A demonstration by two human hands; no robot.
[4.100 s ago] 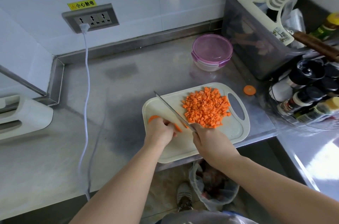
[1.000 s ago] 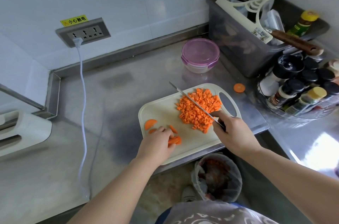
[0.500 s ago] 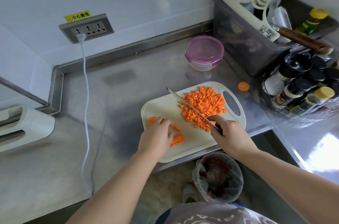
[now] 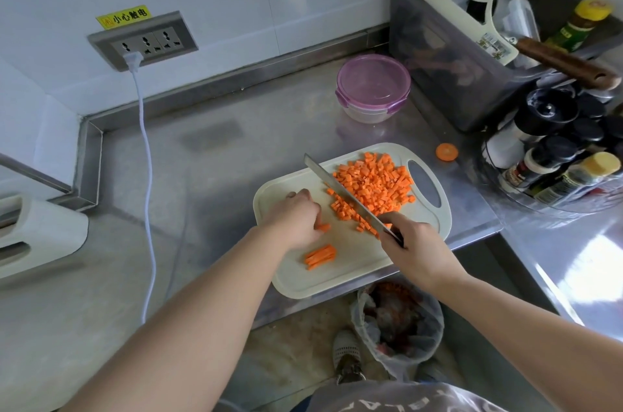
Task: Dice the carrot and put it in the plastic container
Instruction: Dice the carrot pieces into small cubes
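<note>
Right hand (image 4: 414, 246) grasps the handle of the knife (image 4: 344, 192). Its blade slants away to the far left along the near-left edge of the heap of diced carrot (image 4: 374, 185); I cannot tell whether it touches the board. Left hand (image 4: 296, 221) lies knuckles-up on the cutting board (image 4: 354, 266), its fingers curled down onto a small carrot piece (image 4: 323, 227). Just nearer lies a bundle of carrot sticks (image 4: 320, 256), not yet cut crosswise.

Dicing looks almost done, with only these last bits left. The next move seems to call for bringing the blade left to the held piece and cutting across it with the fingertips tucked back, then doing the sticks the same way.

The container (image 4: 367, 113) stands on the desk (image 4: 219, 158) beyond the board, apart from it. Its purple lid (image 4: 371, 79) is on, so it must be opened before any carrot goes in. One round carrot slice (image 4: 446, 151) lies on the desk just right of the board's handle hole.

A grey bin (image 4: 438, 57) and a rack of spice jars (image 4: 556, 158) crowd the right side. A white cable (image 4: 145, 142) runs from the wall socket (image 4: 143, 40) down across the desk on the left. The board lies close to the desk's near edge, above a rubbish bag (image 4: 397, 320) on the floor, so stray dice could roll off.
</note>
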